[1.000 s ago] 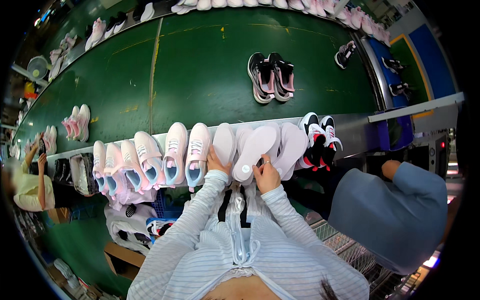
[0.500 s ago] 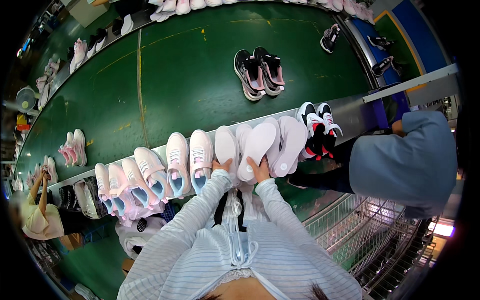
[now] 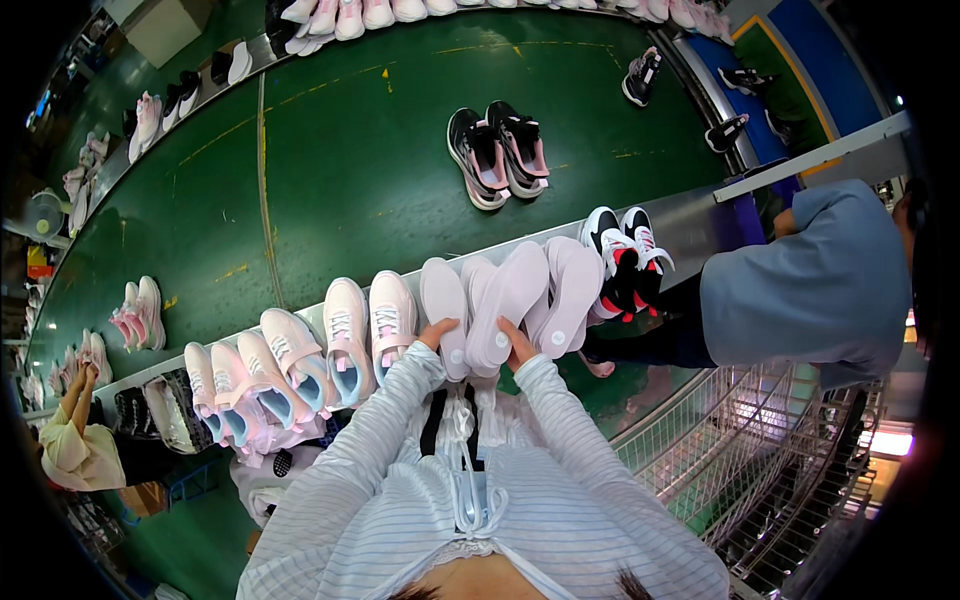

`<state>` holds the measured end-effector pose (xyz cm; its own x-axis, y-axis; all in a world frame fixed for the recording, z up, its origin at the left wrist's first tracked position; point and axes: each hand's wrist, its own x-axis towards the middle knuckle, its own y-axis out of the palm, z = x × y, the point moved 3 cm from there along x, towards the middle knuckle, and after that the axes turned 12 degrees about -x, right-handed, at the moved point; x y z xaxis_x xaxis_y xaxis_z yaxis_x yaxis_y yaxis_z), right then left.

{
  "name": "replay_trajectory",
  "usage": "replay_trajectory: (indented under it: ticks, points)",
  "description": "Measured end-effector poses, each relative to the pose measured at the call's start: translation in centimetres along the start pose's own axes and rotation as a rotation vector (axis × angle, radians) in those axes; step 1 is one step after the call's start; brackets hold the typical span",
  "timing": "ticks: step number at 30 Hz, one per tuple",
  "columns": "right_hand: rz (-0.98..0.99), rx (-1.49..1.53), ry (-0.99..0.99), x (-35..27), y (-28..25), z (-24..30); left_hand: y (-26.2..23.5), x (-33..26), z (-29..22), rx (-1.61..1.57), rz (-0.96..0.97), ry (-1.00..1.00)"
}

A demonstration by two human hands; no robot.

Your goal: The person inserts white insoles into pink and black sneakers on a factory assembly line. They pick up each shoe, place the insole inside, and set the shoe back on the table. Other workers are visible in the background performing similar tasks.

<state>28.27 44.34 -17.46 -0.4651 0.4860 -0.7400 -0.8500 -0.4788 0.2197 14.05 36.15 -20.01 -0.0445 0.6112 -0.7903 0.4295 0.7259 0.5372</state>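
My left hand (image 3: 438, 333) grips the edge of a pale pinkish-lilac insole (image 3: 442, 295), its thumb on top and the other fingers hidden. My right hand (image 3: 517, 343) is closed on the lower part of another such insole (image 3: 512, 295), which overlaps the ones beside it. More insoles (image 3: 573, 285) lie fanned to the right of it, with round pale marks at some heels. Left of my hands, a row of pale pink sneakers (image 3: 347, 330) with light blue linings stands along the metal ledge. Black, white and red sneakers (image 3: 625, 255) stand just right of the insoles.
Black shoes with pink linings (image 3: 497, 160) stand on the green conveyor belt (image 3: 350, 170) beyond the ledge. A person in a blue-grey top (image 3: 800, 285) is close on my right, above a wire rack (image 3: 710, 450). Another person (image 3: 80, 450) works at the far left.
My left hand has shifted to its insole's left edge, so the round mark at the heel now shows. My right hand keeps its hold. The view has moved slightly.
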Motion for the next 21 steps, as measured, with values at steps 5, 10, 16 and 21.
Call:
replay_trajectory:
  ticks: [5,10,16,21]
  points:
    - [0.068,-0.006,-0.012,-1.5,1.4,1.5,0.8,-1.1,-0.5,0.061,0.013,0.128]
    - [0.031,0.247,-0.059,-6.4,1.3,4.0,-0.8,-4.9,-3.2,-0.032,0.039,0.397]
    - [0.447,-0.037,-0.082,-11.5,5.7,6.8,0.6,-7.3,-4.2,-0.114,0.347,0.452]
    - [0.280,-0.355,-0.298,-12.4,9.5,7.9,3.1,-12.6,-6.0,-0.399,0.475,0.511]
